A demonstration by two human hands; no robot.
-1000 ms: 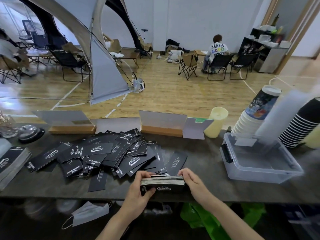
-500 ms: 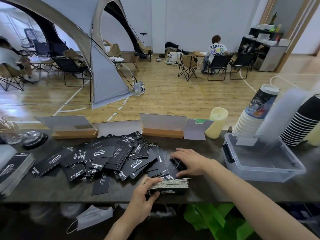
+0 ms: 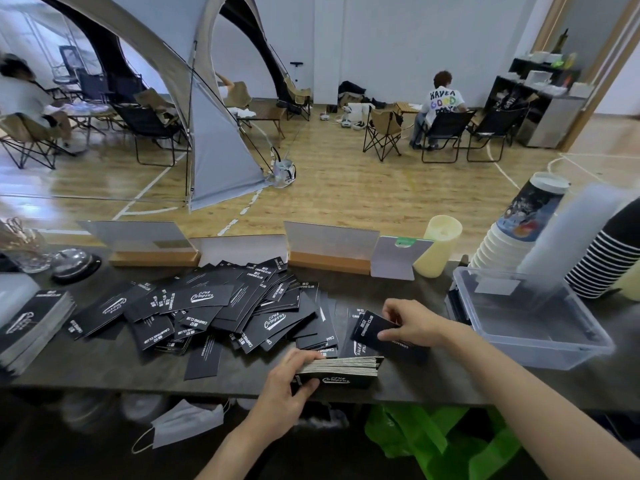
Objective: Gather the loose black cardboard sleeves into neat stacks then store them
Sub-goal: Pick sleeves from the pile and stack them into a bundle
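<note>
Counter [image 3: 104, 370]: one stack [image 3: 341, 368], one sleeve pile [image 3: 221, 306].

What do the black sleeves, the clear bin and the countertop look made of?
The black sleeves look like thin matte cardboard: white print, and the stack shows pale layered edges. The counter is dark, matte, mottled, maybe stone or laminate; cannot tell. The storage bin looks like clear, slightly frosted plastic; the counter shows through its walls.

Dark counter [image 3: 104, 368] with scattered black sleeves [image 3: 242, 306], clear bin [image 3: 554, 355], cup stacks [image 3: 498, 244], bell [image 3: 74, 261]
</note>
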